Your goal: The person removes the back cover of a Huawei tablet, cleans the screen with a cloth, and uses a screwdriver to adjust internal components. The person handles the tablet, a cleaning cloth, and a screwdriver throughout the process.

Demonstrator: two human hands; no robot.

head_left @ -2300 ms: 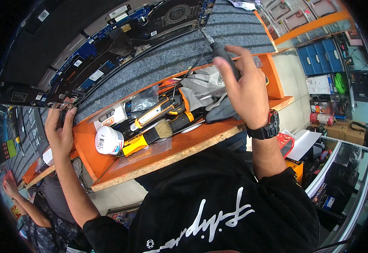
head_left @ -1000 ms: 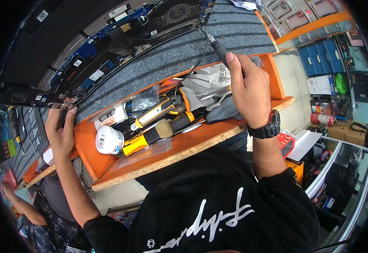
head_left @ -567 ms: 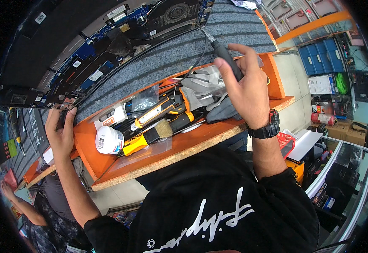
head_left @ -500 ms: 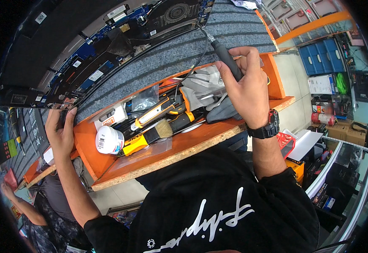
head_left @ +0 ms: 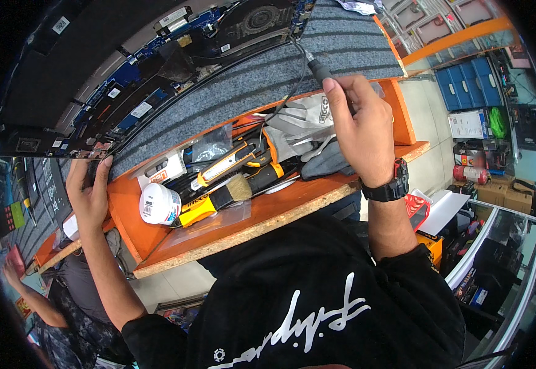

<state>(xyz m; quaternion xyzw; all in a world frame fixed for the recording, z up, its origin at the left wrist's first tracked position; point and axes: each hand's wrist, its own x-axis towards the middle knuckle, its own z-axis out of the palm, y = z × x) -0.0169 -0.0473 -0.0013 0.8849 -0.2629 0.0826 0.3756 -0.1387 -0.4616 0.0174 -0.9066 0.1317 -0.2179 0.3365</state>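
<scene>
An opened-up laptop, its blue boards and black panels bare, fills the upper left. My left hand grips its near left corner, thumb at the edge and fingers partly hidden underneath. My right hand is closed around a black-handled screwdriver with a metal collar. Its thin tip reaches the laptop's near right corner, where the exact contact is too small to tell. A thin dark cable runs from near the tip down into the open drawer below.
In the drawer lie a brush, a cutter knife, grey gloves and a white round tub. A ribbed grey mat covers the bench. Another person's arm is at far left, a glass cabinet at right.
My right hand has shifted forward and up along the screwdriver, covering more of its handle. The tip stays by the laptop's corner. My left hand keeps its place.
</scene>
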